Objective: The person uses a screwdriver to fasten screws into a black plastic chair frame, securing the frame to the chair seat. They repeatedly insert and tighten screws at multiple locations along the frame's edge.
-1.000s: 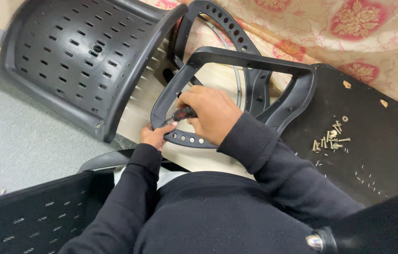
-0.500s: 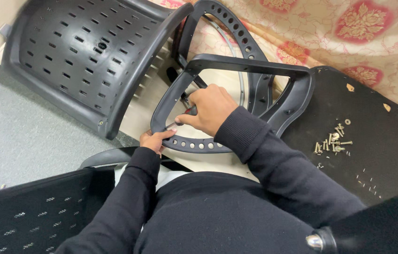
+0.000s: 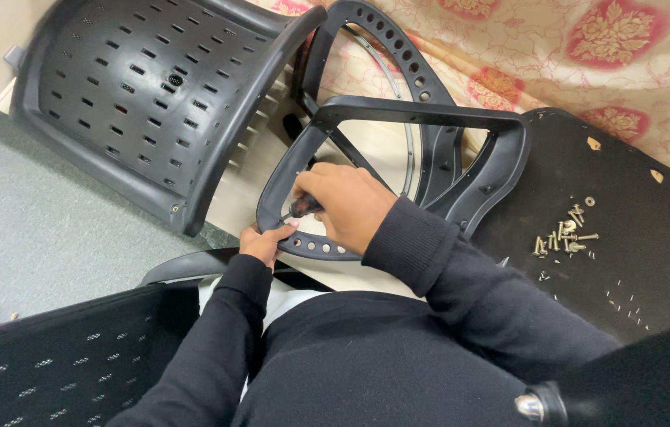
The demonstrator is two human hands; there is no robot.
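Mostly, the right hand (image 3: 348,204) hides its dark-handled tool (image 3: 304,207).

The open chair frame (image 3: 398,119) looks like moulded black plastic with a smooth, slightly satin sheen, and so does the perforated seat shell (image 3: 145,87) beside it. The small heap of screws (image 3: 563,237) is bright, shiny metal, lying on a matt black board (image 3: 635,205) with a scuffed, chipped surface. Behind them hangs a patterned cloth (image 3: 588,55) with a soft finish, and the sleeves (image 3: 461,277) are matt black knit fabric.
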